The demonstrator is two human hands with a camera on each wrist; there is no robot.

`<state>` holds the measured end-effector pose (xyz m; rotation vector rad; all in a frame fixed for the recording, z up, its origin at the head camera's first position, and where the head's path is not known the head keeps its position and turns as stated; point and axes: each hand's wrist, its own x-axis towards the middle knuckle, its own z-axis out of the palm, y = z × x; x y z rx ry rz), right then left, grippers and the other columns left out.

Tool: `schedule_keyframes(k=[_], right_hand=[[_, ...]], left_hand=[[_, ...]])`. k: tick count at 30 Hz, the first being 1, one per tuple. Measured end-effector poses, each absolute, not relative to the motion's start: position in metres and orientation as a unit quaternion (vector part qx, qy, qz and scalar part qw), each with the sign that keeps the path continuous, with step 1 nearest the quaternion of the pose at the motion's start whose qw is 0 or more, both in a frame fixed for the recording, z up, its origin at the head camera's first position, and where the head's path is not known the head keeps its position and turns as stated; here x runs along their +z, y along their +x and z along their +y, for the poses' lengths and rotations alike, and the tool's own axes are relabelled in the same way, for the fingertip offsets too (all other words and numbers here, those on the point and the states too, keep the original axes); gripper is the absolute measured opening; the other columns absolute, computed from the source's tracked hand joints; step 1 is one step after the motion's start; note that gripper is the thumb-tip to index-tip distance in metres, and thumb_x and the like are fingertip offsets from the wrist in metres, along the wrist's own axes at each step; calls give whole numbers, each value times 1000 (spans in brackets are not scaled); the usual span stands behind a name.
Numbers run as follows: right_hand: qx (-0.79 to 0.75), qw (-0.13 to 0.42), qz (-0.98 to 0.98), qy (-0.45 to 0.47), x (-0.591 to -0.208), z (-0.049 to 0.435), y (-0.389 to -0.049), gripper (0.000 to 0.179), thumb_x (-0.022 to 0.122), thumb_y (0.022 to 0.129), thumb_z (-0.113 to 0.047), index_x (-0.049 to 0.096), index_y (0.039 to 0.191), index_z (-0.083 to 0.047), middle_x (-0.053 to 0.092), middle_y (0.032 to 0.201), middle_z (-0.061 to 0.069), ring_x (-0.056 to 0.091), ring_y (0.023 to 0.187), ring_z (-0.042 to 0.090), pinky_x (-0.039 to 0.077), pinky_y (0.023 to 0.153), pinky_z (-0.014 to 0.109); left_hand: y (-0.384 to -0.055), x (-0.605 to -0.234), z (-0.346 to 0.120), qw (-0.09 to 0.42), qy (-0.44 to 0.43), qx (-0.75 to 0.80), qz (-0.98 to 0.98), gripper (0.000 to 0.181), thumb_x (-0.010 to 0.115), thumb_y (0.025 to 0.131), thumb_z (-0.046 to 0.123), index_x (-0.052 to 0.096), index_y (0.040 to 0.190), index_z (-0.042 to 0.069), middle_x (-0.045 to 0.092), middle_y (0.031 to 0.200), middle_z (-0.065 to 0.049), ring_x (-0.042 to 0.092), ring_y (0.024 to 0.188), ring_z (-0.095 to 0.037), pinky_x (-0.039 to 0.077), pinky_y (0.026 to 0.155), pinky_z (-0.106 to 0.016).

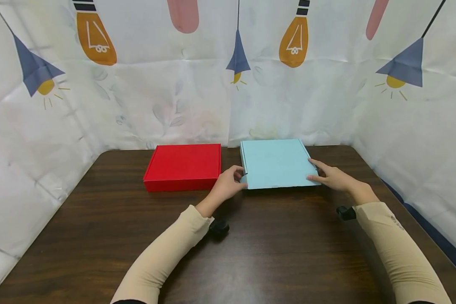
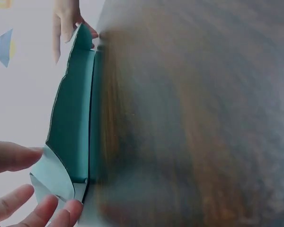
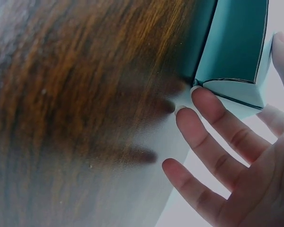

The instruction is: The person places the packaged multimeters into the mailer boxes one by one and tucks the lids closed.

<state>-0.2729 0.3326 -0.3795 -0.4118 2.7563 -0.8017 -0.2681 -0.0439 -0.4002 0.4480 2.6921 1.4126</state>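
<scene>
A light blue cardboard box [image 1: 277, 164] lies flat near the back of the table, right of centre. Its front flap sticks out, and in the left wrist view the dark teal underside [image 2: 75, 113] of that flap shows above a low gap. At the front left corner, my left hand [image 1: 226, 184] grips the box with thumb and bent fingers about a side flap [image 2: 54, 170]. My right hand [image 1: 336, 179] holds the front right corner between thumb and index finger. Its other fingers [image 3: 194, 127] spread loosely below a small folded corner flap [image 3: 234, 92].
A red box [image 1: 186, 164], closed, lies just left of the blue one, close to my left hand. Dark brown wooden table [image 1: 273, 253] spreads under both. A patterned white cloth [image 1: 137, 93] hangs behind and along both sides.
</scene>
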Motion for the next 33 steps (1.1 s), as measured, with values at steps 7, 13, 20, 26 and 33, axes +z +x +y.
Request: schedule_keyframes(k=[7,13,20,26,33], right_hand=[[-273,120,943,-146,-379,332,-273,86,56,104,-49,10,165,-10,26,156,40,32,138,60,34,103,74],[-272,119,944,-146,-379,331,-273,86,56,104,-49,11,165,-10,26,157,38,32,139,59,34,104,73],[-270,117,944,-147,-378,332,-272,86,56,104,-49,11,165,-9,36,149,40,38,134,58,38,100,72],[-267,115,945,-147,-378,333,-272,85,55,105,-49,11,165,-9,36,149,41,38,134,60,38,100,73],[-263,115,946,-152,-376,334,-272,85,56,105,-48,13,165,-8,41,146,39,44,131,57,41,98,70]], left_hand=[[-265,-400,-45,60,136,480,865,55,79,89,9,57,139,5,63,122,-17,67,107,-31,58,86,-41],[-264,-401,-42,78,119,494,858,65,83,85,9,52,142,6,61,127,-18,68,112,-30,56,92,-45],[-263,-402,-38,81,110,516,846,68,84,83,3,50,142,5,63,127,-20,70,107,-31,57,91,-44],[-261,-402,-37,77,103,522,843,66,83,84,5,49,141,5,67,122,-20,69,107,-33,55,92,-46],[-260,-401,-39,81,97,519,846,64,82,87,11,50,141,7,70,120,-17,67,110,-33,54,94,-49]])
